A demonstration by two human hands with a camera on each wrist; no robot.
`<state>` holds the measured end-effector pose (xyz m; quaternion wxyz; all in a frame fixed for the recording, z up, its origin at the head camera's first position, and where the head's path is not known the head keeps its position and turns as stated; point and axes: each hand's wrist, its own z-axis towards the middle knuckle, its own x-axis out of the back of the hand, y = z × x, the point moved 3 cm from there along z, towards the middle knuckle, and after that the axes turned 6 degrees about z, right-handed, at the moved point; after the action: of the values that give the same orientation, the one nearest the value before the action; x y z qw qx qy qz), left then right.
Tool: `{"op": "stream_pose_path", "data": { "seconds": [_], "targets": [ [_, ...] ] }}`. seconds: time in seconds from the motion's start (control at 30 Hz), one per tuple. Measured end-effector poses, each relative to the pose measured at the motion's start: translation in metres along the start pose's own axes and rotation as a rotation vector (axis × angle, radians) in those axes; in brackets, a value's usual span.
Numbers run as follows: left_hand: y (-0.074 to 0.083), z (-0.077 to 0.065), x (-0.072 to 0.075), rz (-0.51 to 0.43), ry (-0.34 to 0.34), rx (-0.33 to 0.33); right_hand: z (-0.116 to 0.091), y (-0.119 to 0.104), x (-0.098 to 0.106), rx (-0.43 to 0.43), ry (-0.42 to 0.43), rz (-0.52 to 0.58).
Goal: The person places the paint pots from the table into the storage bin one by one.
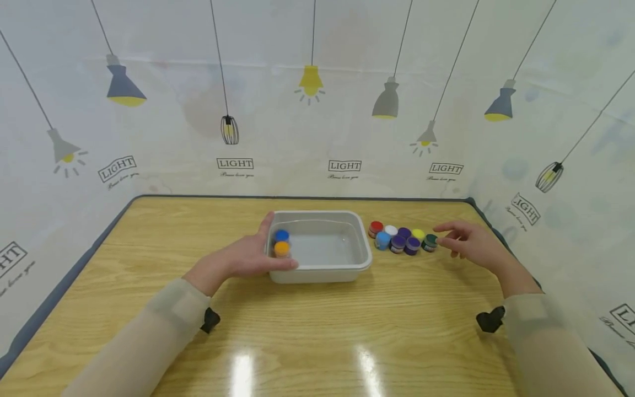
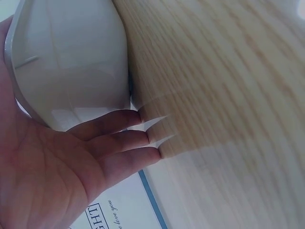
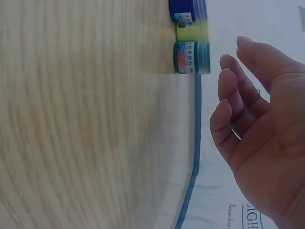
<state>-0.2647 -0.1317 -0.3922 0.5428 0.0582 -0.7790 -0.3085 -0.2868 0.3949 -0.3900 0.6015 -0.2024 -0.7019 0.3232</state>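
My left hand rests against the left end of a light grey plastic tub. Its thumb lies along the front rim and its index finger reaches the back corner. In the left wrist view the other fingers extend straight beside the tub's wall. Inside the tub at the left stand a blue-lidded paint jar and an orange-lidded one. My right hand holds nothing, fingers loosely bent. Its fingertips are right by a dark green paint jar, which stands upright on the table.
Left of the green jar, more small paint jars cluster: yellow, red, white, light blue and several purple. They stand between the tub and my right hand on the wooden table. A printed curtain borders the table's back and sides.
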Motion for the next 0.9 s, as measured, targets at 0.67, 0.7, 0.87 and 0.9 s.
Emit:
{"op": "stream_pose_path", "data": {
  "seconds": [0.67, 0.7, 0.87, 0.9],
  "targets": [
    [-0.005, 0.002, -0.001, 0.007, 0.002, 0.001, 0.015, 0.021, -0.013, -0.111, -0.017, 0.001],
    [-0.005, 0.002, -0.001, 0.008, 0.002, 0.002, 0.015, 0.021, -0.013, -0.113, -0.017, -0.001],
    [-0.005, 0.001, -0.001, 0.014, -0.001, 0.007, 0.015, 0.022, -0.014, -0.121, -0.019, -0.004],
    [-0.004, 0.001, -0.001, 0.014, -0.003, 0.008, 0.015, 0.022, -0.014, -0.119, -0.02, -0.005]
  ]
}}
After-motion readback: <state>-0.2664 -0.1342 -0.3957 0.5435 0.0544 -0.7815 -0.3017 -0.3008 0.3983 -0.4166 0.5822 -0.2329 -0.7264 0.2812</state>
